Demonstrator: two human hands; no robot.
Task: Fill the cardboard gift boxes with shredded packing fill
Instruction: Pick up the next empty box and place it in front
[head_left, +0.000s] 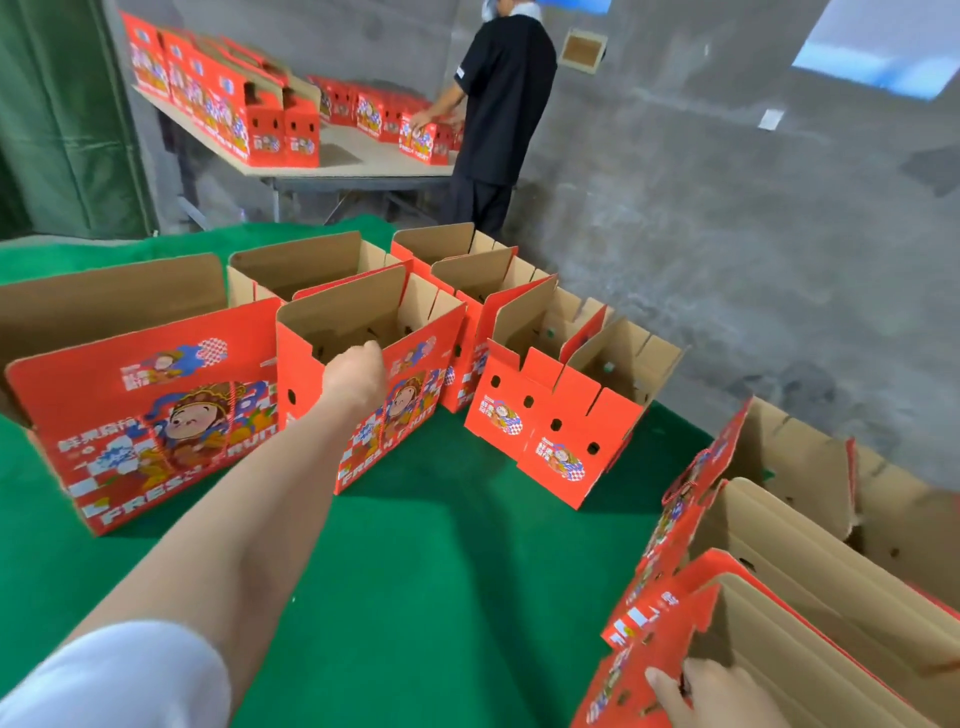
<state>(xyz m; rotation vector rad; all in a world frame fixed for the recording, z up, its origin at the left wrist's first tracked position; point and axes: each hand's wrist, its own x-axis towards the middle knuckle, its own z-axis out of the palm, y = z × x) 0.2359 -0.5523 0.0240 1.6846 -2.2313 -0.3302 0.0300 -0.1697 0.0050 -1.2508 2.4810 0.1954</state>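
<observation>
We count the task as barely begun, if begun at all. Every open red printed cardboard gift box on the green carpet-like table cover shows bare brown walls inside. We see no shredded packing fill anywhere, neither in a box nor in a heap or bag beside them.

Our left hand reaches out to the middle gift box, which stands upright with its flaps up. The fingers curl over the rim of its front wall, and we judge that they grip it, though the fingertips are hidden inside. Our right hand, low at the near edge, holds the red wall of the nearest gift box, thumb laid on the printed face.

A larger red box stands to the left of the middle one. A pair of smaller red boxes stands to its right, with more open ones behind. All of these seem still to need filling, so nearly the whole job is left, and the fill must first be found.

The room has rough grey concrete walls and a dark green curtain at the left. At the back, another person in a black shirt stands at a pale tabletop. It is lined with closed red boxes, and that person is handling one of them.
</observation>
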